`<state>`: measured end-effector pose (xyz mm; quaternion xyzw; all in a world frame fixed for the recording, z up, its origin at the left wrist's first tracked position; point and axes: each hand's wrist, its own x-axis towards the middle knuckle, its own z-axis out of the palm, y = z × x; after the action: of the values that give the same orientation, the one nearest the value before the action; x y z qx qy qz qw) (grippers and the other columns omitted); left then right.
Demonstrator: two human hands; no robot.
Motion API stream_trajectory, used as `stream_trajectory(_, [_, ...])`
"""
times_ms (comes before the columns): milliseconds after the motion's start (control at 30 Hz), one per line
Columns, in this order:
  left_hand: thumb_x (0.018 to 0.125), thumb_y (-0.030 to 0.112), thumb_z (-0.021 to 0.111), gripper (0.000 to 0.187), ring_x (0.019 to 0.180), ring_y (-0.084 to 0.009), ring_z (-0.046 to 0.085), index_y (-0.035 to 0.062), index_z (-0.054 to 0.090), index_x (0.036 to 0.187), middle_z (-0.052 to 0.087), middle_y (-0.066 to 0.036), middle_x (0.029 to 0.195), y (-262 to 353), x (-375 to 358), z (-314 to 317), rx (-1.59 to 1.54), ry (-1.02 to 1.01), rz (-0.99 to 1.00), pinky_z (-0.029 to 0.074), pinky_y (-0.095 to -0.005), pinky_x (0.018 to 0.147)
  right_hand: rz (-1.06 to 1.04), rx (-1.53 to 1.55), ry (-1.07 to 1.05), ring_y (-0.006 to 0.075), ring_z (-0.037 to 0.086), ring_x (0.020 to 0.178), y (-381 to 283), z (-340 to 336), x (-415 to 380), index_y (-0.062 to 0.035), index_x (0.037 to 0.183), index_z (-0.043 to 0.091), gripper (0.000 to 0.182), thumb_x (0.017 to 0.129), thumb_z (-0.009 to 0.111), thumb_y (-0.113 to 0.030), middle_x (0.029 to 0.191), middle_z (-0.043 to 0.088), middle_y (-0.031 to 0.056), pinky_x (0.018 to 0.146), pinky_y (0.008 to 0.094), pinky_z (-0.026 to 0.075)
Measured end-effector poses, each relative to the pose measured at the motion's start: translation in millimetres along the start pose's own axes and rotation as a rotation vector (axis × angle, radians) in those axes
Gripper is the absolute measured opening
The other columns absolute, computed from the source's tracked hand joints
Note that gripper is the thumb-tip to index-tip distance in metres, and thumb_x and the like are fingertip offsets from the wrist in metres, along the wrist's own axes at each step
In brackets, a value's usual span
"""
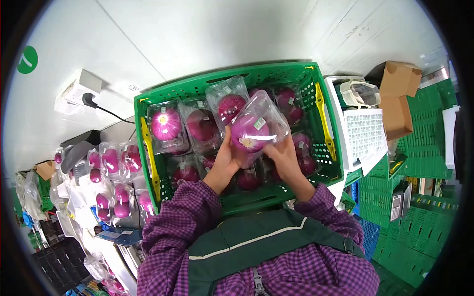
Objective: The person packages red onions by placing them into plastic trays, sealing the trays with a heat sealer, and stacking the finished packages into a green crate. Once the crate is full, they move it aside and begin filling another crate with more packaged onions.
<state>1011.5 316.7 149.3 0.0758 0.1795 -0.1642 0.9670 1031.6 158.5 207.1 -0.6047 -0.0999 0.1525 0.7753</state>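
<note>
L hand (222, 166) & R hand (285, 160) clamped on clear red-onion pack (251, 131), opp. sides, prob. for steadiness, above middle of green crate (266, 74).

Two-handed hold, forearms converging

My left hand (226, 159) is on a grip: left thumb (227, 135) extended up and away from me, most fingers hidden from view. My right hand (286, 157) shares the hold, right thumb (270, 151) angled across toward the left, fingers partly obscured. Bare left wrist (214, 180) and right wrist (302, 187). Both forearms reach forward and inward, purple-checked left sleeve (180, 214) and right sleeve (328, 212) bunched.
</note>
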Motion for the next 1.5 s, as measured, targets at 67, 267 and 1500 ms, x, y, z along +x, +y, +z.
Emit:
stream_trajectory(67, [0.088, 0.052, 0.047, 0.062, 0.119, -0.0258, 0.044, 0.0058, 0.039, 0.129, 0.048, -0.010, 0.128, 1, 2, 0, -0.011, 0.033, 0.012, 0.030, -0.0419, 0.105, 0.025, 0.055, 0.121, 0.0172, 0.040, 0.120, 7, -1, 10, -0.0017, 0.139, 0.021, 0.061, 0.088, 0.053, -0.010, 0.134, 0.038, 0.0105, 0.099, 0.0306, 0.034])
stream_trajectory(267, [0.090, 0.050, 0.044, 0.068, 0.116, -0.0313, 0.046, -0.0008, 0.028, 0.132, 0.046, -0.020, 0.127, 9, 2, -5, 0.091, 0.379, 0.063, 0.038, -0.0401, 0.100, -0.018, -0.037, 0.300, 0.0168, 0.048, 0.111, -39, -35, 57, 0.0065, 0.127, 0.041, 0.040, 0.094, 0.043, -0.017, 0.123, 0.051, 0.0117, 0.096, 0.0283, 0.037])
stream_trajectory(1500, [0.080, 0.017, 0.070, 0.027, 0.093, -0.0149, 0.056, 0.0078, 0.055, 0.101, 0.059, -0.002, 0.094, 54, -53, -40, 0.351, 0.559, 0.521, 0.047, -0.0312, 0.087, 0.271, -0.379, 0.293, 0.0159, 0.055, 0.090, 54, -73, 157, 0.0084, 0.111, 0.055, 0.041, 0.093, 0.049, -0.028, 0.102, 0.061, 0.0107, 0.080, 0.0273, 0.043])
